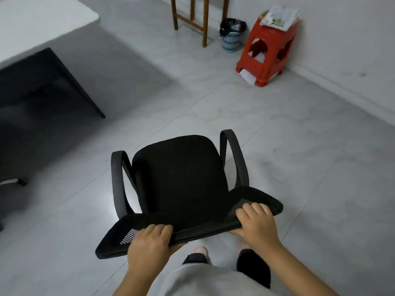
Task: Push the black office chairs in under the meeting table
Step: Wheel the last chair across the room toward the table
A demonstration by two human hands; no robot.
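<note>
Both hands on the black office chair (179, 178)

Left hand (149, 244) and right hand (256, 223) grip closed over its backrest top (mesh); desk (42, 24) well apart, front-left.

Chair backrest (192, 223) black mesh; floor (299, 167) glossy tile.

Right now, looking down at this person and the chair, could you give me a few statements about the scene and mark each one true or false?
1. Both hands hold the top edge of the black chair backrest: the left hand and the right hand. True.
2. The chair is already tucked under the white table. False: it stands on open floor, apart from the table.
3. A red plastic stool stands by the wall. True.
4. The stool's top is bare. False: papers lie on it.
5. A blue bin stands beside the stool. True.
</note>
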